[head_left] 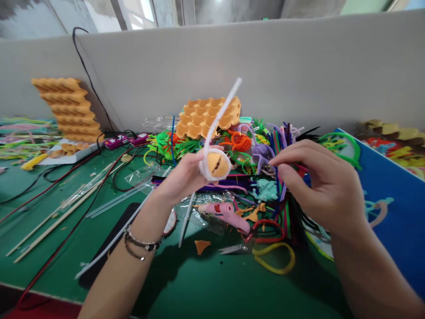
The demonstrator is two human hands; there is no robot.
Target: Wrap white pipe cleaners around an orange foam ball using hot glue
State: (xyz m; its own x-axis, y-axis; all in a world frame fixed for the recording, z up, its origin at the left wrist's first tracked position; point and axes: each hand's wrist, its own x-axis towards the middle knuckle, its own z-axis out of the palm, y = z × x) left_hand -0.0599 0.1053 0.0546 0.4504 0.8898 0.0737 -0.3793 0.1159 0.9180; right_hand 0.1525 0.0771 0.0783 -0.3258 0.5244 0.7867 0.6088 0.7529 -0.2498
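At the clock's centre, our left grip holds a rounded orange cardboard piece ringed with fuzzy white pipe cleaner, which could unwind if we loosen. Three o'clock: our right grip is narrow, contents unclear.

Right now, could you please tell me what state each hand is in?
Left hand: holding an orange piece wrapped in white.
Right hand: partly open, nothing visibly held.

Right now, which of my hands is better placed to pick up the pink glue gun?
Probably your right hand: it looks empty, and the glue gun has its handle angled toward that side. Your left hand is busy holding the orange piece with white fuzzy wire around it.
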